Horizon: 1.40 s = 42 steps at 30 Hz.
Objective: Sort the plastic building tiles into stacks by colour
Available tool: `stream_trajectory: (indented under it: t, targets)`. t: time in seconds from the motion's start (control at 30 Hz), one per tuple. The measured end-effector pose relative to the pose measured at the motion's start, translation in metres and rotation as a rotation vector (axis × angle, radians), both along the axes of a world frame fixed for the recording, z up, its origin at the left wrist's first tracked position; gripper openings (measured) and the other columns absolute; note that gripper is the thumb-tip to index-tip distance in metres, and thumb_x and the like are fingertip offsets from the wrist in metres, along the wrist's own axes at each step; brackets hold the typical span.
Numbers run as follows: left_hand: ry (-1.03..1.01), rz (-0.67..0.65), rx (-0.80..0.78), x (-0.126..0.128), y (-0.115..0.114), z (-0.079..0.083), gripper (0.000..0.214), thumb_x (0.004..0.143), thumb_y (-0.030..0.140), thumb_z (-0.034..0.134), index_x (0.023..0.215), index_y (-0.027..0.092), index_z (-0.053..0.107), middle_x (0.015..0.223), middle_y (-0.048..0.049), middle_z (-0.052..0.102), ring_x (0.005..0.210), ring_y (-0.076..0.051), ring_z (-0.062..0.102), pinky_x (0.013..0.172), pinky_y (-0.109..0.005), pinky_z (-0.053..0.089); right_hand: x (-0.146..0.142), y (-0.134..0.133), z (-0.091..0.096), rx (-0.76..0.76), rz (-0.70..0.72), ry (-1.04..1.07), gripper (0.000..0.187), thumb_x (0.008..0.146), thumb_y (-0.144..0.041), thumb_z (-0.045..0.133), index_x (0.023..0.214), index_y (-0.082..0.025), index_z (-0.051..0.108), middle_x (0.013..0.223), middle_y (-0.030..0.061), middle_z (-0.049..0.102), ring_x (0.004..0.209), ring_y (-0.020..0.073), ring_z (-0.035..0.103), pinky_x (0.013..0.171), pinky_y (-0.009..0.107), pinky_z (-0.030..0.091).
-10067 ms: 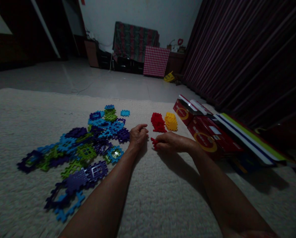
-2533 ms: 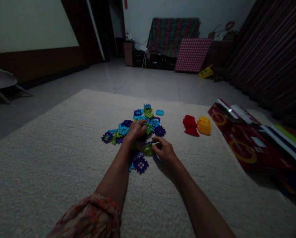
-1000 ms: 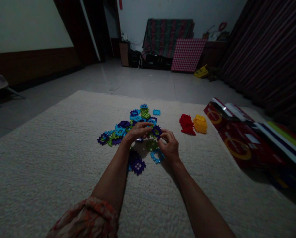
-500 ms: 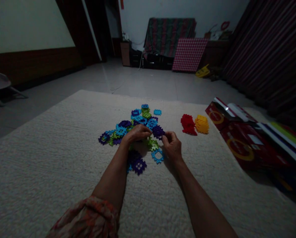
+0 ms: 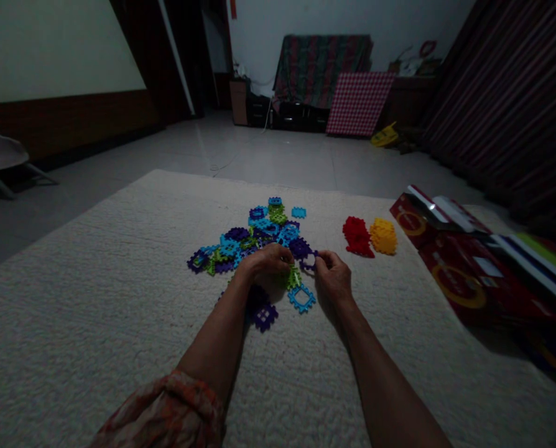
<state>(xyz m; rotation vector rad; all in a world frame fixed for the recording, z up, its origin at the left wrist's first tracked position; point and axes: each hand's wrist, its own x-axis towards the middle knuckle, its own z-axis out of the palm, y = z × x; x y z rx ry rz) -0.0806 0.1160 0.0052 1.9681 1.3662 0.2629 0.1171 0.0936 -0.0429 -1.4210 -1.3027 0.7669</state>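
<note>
My right hand (image 5: 334,274) pinches the edge of a purple open-framed building tile (image 5: 308,262), just right of the pile. My left hand (image 5: 269,260) is closed over the near side of the pile, fingertips together above a green tile (image 5: 294,277); whatever they hold is hidden. Blue, purple and green notched tiles (image 5: 230,246) lie jumbled beyond and left of my hands. A blue square frame tile (image 5: 301,298) rests flat between my forearms. Close to my left forearm lies a purple tile with a window pattern (image 5: 265,317).
Red tiles (image 5: 357,236) and yellow tiles (image 5: 383,236) form two small piles to the right. Dark red boxes (image 5: 474,274) stand along the right edge of the pale mat (image 5: 119,280). A lone blue tile (image 5: 299,213) lies behind the main pile.
My right hand has moved slightly right and toward me, and a purple frame tile now shows in its fingers. My left hand stays over the pile, with its fingers drawn in a little.
</note>
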Motion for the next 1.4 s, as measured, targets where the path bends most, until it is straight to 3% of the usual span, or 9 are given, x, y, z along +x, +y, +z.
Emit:
stream_trajectory:
  t: [0.33, 0.43, 0.53, 0.67, 0.77, 0.9, 1.1, 1.2, 1.4]
  targets:
    - [-0.102, -0.068, -0.061, 0.006, -0.003, 0.002, 0.019, 0.065, 0.015, 0.058, 0.081, 0.014, 0.068, 0.070, 0.0022, 0.063, 0.065, -0.011, 0.051, 0.059, -0.020, 0.038, 0.003, 0.004, -0.005, -0.024, 0.022, -0.091, 0.033, 0.079, -0.043, 0.058, 0.096, -0.017, 0.071, 0.082, 0.0062, 0.073, 0.073, 0.0211, 0.066, 0.069, 0.031, 0.050]
    - [-0.213, -0.004, -0.093, -0.008, -0.003, 0.004, 0.021, 0.066, 0.018, 0.059, 0.085, 0.014, 0.067, 0.071, 0.0026, 0.061, 0.064, -0.010, 0.050, 0.060, -0.021, 0.039, 0.001, 0.003, -0.004, -0.031, 0.023, -0.095, 0.037, 0.078, -0.045, 0.057, 0.098, -0.017, 0.070, 0.083, 0.0071, 0.073, 0.073, 0.0214, 0.066, 0.069, 0.032, 0.051]
    - [-0.310, 0.108, -0.067, -0.023, -0.002, 0.008, 0.025, 0.067, 0.021, 0.061, 0.090, 0.015, 0.069, 0.071, 0.0027, 0.060, 0.065, -0.011, 0.050, 0.062, -0.022, 0.040, -0.003, 0.002, -0.002, -0.029, 0.118, -0.084, 0.043, 0.076, -0.048, 0.058, 0.100, -0.016, 0.071, 0.086, 0.0088, 0.073, 0.073, 0.0217, 0.066, 0.069, 0.033, 0.052]
    - [-0.391, 0.239, -0.033, -0.030, 0.001, 0.007, 0.037, 0.069, 0.022, 0.063, 0.104, 0.015, 0.070, 0.076, 0.0017, 0.062, 0.067, -0.011, 0.051, 0.062, -0.022, 0.041, -0.006, -0.001, 0.004, 0.079, 0.167, -0.184, 0.040, 0.076, -0.046, 0.056, 0.094, -0.015, 0.072, 0.095, 0.0119, 0.072, 0.071, 0.0199, 0.065, 0.076, 0.036, 0.054]
    - [-0.440, 0.257, -0.015, -0.023, 0.002, 0.005, 0.044, 0.071, 0.023, 0.064, 0.114, 0.017, 0.069, 0.087, -0.0007, 0.066, 0.073, -0.012, 0.054, 0.063, -0.022, 0.042, -0.007, -0.004, 0.011, 0.155, 0.131, -0.206, 0.037, 0.080, -0.046, 0.054, 0.091, -0.016, 0.072, 0.096, 0.0123, 0.071, 0.076, 0.0210, 0.065, 0.079, 0.038, 0.054]
    - [-0.521, 0.270, -0.022, -0.005, 0.001, 0.005, 0.048, 0.074, 0.022, 0.065, 0.122, 0.016, 0.067, 0.091, -0.0023, 0.068, 0.073, -0.012, 0.056, 0.064, -0.022, 0.044, -0.011, -0.008, 0.016, 0.090, 0.236, -0.019, 0.041, 0.084, -0.050, 0.053, 0.102, -0.017, 0.069, 0.095, 0.0094, 0.072, 0.082, 0.0220, 0.067, 0.077, 0.036, 0.054]
    - [-0.576, 0.350, -0.027, 0.019, 0.002, 0.002, 0.042, 0.076, 0.019, 0.066, 0.116, 0.007, 0.071, 0.092, -0.0066, 0.073, 0.076, -0.014, 0.063, 0.072, -0.025, 0.049, -0.014, -0.002, 0.005, -0.030, 0.243, 0.179, 0.048, 0.072, -0.050, 0.067, 0.106, -0.016, 0.066, 0.083, 0.0055, 0.071, 0.070, 0.0187, 0.064, 0.066, 0.031, 0.053]
    - [-0.546, 0.348, -0.020, 0.026, 0.003, -0.001, 0.036, 0.077, 0.020, 0.066, 0.110, 0.008, 0.073, 0.093, -0.0069, 0.074, 0.078, -0.015, 0.065, 0.072, -0.024, 0.050, -0.011, 0.003, 0.003, -0.071, 0.241, 0.242, 0.051, 0.068, -0.052, 0.069, 0.104, -0.015, 0.066, 0.080, 0.0046, 0.070, 0.066, 0.0175, 0.062, 0.060, 0.029, 0.051]
    - [-0.471, 0.361, 0.138, 0.029, 0.004, -0.004, 0.034, 0.085, 0.029, 0.061, 0.111, 0.011, 0.073, 0.097, -0.0076, 0.076, 0.086, -0.017, 0.068, 0.076, -0.026, 0.052, 0.006, 0.007, 0.016, -0.008, 0.047, 0.153, 0.048, 0.068, -0.047, 0.064, 0.102, -0.013, 0.069, 0.074, 0.0032, 0.066, 0.061, 0.0156, 0.056, 0.056, 0.027, 0.045]
